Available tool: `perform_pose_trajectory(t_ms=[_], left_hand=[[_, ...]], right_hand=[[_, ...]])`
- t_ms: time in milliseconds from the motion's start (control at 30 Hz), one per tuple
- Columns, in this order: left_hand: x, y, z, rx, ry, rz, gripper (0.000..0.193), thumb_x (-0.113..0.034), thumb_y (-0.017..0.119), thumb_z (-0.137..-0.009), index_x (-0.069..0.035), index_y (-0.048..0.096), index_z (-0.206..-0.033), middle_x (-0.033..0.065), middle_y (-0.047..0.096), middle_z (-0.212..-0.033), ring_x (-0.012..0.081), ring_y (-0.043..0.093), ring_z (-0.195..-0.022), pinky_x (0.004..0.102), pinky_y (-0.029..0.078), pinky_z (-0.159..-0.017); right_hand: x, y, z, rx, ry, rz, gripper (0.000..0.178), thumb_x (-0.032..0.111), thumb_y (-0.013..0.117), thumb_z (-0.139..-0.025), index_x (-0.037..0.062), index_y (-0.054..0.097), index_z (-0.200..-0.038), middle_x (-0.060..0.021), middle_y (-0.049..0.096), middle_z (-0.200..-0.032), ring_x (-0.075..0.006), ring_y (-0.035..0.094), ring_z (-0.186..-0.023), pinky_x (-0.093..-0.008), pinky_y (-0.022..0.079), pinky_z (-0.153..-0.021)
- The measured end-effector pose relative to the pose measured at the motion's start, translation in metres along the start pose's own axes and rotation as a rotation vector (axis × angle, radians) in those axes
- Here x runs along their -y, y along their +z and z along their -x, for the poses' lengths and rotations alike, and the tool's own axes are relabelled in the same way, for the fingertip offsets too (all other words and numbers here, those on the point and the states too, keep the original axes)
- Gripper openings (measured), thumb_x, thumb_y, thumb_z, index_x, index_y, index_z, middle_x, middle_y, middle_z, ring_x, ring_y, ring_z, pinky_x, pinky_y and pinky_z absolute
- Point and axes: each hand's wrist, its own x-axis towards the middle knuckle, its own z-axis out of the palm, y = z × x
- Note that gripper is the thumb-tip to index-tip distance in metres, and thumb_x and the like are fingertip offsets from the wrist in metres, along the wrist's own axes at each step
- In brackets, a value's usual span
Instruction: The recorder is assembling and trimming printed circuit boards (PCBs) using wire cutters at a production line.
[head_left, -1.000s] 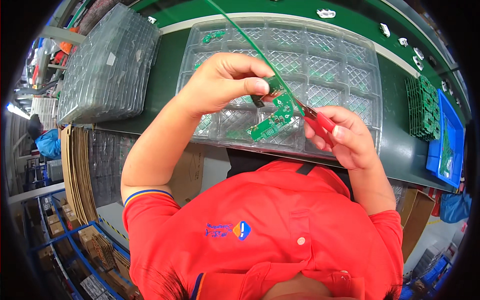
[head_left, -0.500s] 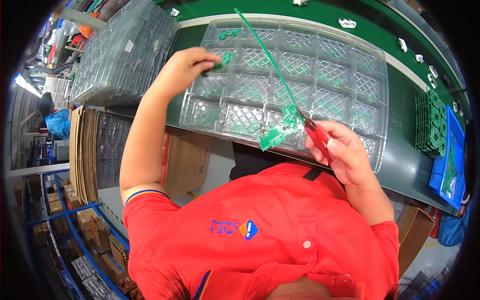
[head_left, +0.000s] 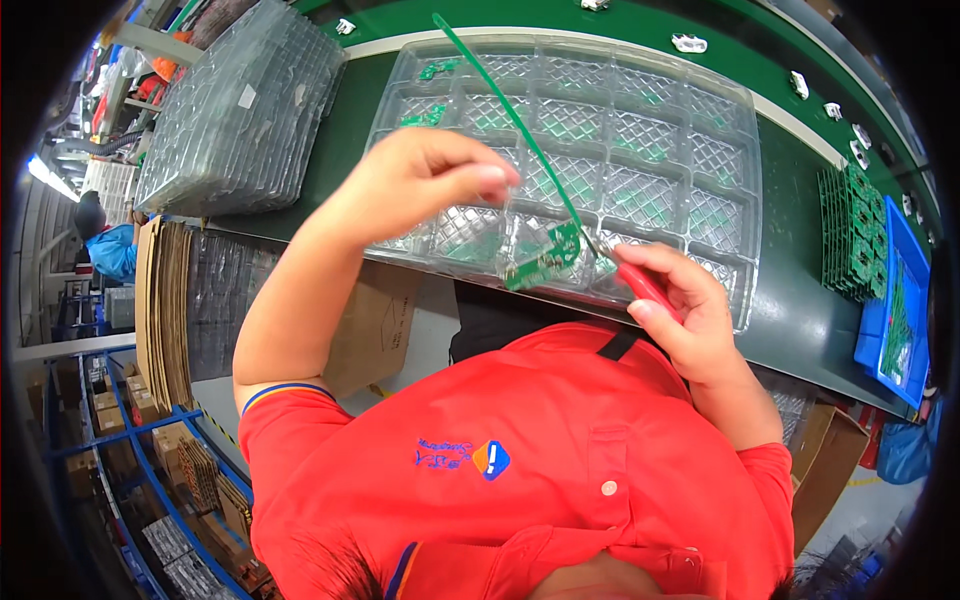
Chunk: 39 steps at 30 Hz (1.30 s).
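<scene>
My right hand (head_left: pixel 680 305) is closed around red-handled cutting pliers (head_left: pixel 645 285). Their jaws meet the lower end of a long thin green strip (head_left: pixel 510 105), which slants up to the far left. Small green circuit boards (head_left: pixel 545 262) hang at that end, above the near side of a clear plastic tray (head_left: pixel 470 262). My left hand (head_left: pixel 425 185) hovers over the tray's left part, left of the strip. Its fingers are loosely curled, the fingertips a little blurred, with nothing visible in them. Beyond it, a small green board (head_left: pixel 424 115) lies in a left-side compartment; another piece (head_left: pixel 438 69) occupies the far-left one.
A tall stack of clear trays (head_left: pixel 240 110) stands on the left. To the right are stacked green circuit panels (head_left: pixel 852 235) and a blue bin (head_left: pixel 878 320) holding green strips. Small white parts (head_left: pixel 689 43) lie along the green far surface. Cardboard sheets (head_left: pixel 163 310) stand at lower left.
My left hand has moved right and nearer, away from the left-side compartment, where a green board now shows. The strip and its boards have shifted slightly left with the pliers still in my right hand.
</scene>
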Motion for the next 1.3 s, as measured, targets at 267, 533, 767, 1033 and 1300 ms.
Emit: perform_pose_trajectory(t_ms=[267, 533, 767, 1033, 1300], left_hand=[[-0.03, 0.046, -0.004, 0.186, -0.258, 0.384, 0.017, -0.012, 0.06, -0.084, 0.004, 0.059, -0.085, 0.0044, 0.06, -0.074, 0.0062, 0.055, -0.062, 0.0199, 0.043, -0.051], [-0.004, 0.01, -0.001, -0.088, 0.04, -0.201, 0.017, -0.015, 0.055, -0.085, 0.0, 0.06, -0.092, 0.0108, 0.06, -0.074, 0.0176, 0.055, -0.068, 0.0299, 0.044, -0.064], [0.041, -0.046, 0.033, 0.105, -0.176, -0.593, 0.018, -0.014, 0.056, -0.08, 0.004, 0.059, -0.083, 0.022, 0.057, -0.078, 0.0396, 0.053, -0.074, 0.0398, 0.043, -0.067], [0.059, -0.016, 0.045, 0.021, -0.165, -0.762, 0.021, -0.01, 0.063, -0.074, 0.004, 0.061, -0.09, 0.0205, 0.06, -0.08, 0.0339, 0.059, -0.076, 0.0367, 0.045, -0.068], [-0.001, 0.0, 0.009, -0.084, -0.04, -0.616, 0.022, -0.002, 0.058, -0.08, 0.002, 0.058, -0.102, 0.0122, 0.061, -0.095, 0.0212, 0.059, -0.087, 0.0286, 0.046, -0.077]], right_hand=[[-0.001, 0.0, -0.001, -0.163, -0.417, 0.702, 0.047, 0.004, 0.069, -0.065, 0.0051, 0.057, -0.111, -0.0114, 0.058, -0.094, -0.0244, 0.057, -0.075, -0.0317, 0.046, -0.063], [-0.001, -0.012, 0.006, -0.226, -0.506, 0.829, 0.049, 0.005, 0.071, -0.062, 0.0052, 0.058, -0.109, -0.0121, 0.058, -0.094, -0.0262, 0.058, -0.076, -0.0322, 0.047, -0.063], [0.0, -0.029, 0.011, -0.283, -0.386, 0.75, 0.042, 0.002, 0.064, -0.069, -0.0006, 0.057, -0.109, -0.0149, 0.058, -0.098, -0.0247, 0.058, -0.083, -0.0301, 0.046, -0.069], [0.016, -0.077, 0.037, -0.406, -0.453, 0.912, 0.046, 0.006, 0.069, -0.066, 0.0027, 0.058, -0.11, -0.0142, 0.06, -0.096, -0.0289, 0.058, -0.084, -0.0335, 0.048, -0.072], [0.059, -0.201, 0.18, -1.236, -0.121, 1.358, 0.032, 0.006, 0.063, -0.078, 0.0021, 0.058, -0.11, -0.011, 0.061, -0.1, -0.0199, 0.059, -0.091, -0.0286, 0.044, -0.081]])
